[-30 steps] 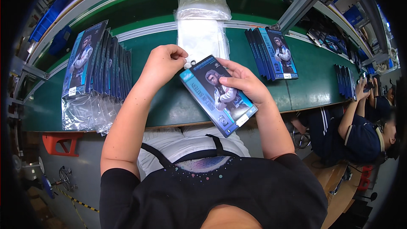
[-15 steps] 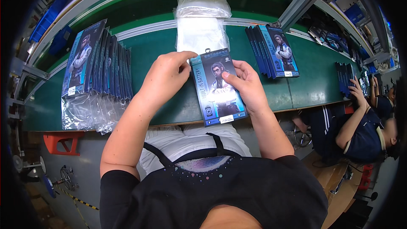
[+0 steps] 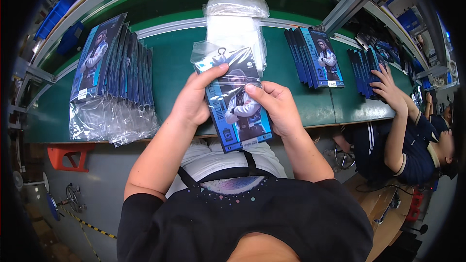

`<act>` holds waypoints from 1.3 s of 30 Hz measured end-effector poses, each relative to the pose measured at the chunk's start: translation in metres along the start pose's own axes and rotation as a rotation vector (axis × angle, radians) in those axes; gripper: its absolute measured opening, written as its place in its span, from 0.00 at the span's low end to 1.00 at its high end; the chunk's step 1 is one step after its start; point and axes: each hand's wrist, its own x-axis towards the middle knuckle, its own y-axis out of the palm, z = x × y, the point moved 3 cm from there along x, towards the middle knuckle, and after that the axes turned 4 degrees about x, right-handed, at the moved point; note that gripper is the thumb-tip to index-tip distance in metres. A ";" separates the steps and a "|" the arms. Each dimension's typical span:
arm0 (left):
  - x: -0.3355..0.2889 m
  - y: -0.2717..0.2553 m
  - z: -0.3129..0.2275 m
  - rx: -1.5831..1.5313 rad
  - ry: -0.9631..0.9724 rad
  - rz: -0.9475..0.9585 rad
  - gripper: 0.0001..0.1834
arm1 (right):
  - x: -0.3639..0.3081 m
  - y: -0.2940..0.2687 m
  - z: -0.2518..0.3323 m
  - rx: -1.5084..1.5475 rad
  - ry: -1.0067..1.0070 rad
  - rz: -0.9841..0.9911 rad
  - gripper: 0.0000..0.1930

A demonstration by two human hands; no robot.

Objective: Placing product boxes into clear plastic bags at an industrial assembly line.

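Observation:
A flat blue-and-black retail box [image 3: 240, 106] with a printed figure on its front is held tilted over the near edge of the bench. A clear plastic bag [image 3: 205, 53] covers its upper part, and a dark hanging loop shows through the film. My left hand [image 3: 196, 97] is closed on the left side of the box and the bag, thumb on the front. On the right side, my right hand [image 3: 277, 104] grips the box with its thumb across the front; its other fingers are mostly hidden behind. Beyond lies a stack of clear plastic bags [image 3: 235, 31].
Bagged boxes [image 3: 92, 63] stand in a leaning row at the left of the green bench [image 3: 182, 51]. Several boxes without visible bags [image 3: 323, 60] lean at the right. Further right, a co-worker's hand [image 3: 387, 85] touches another row of boxes. A red stool [image 3: 70, 157] stands below left.
The box's upper part is now inside a clear bag. My left hand has come down to its left side. At right, the co-worker's hand and the boxes there have moved leftward.

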 end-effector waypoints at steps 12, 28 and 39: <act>-0.047 0.055 0.000 -0.016 -0.035 0.349 0.25 | -0.012 0.026 0.066 -0.629 -0.772 -0.006 0.29; -0.024 0.021 -0.014 -0.393 -0.152 0.204 0.16 | -0.024 0.027 0.057 0.028 -0.728 -0.025 0.14; -0.024 0.021 -0.035 -0.067 0.182 0.002 0.16 | -0.036 0.026 0.062 -0.982 -1.156 -0.220 0.26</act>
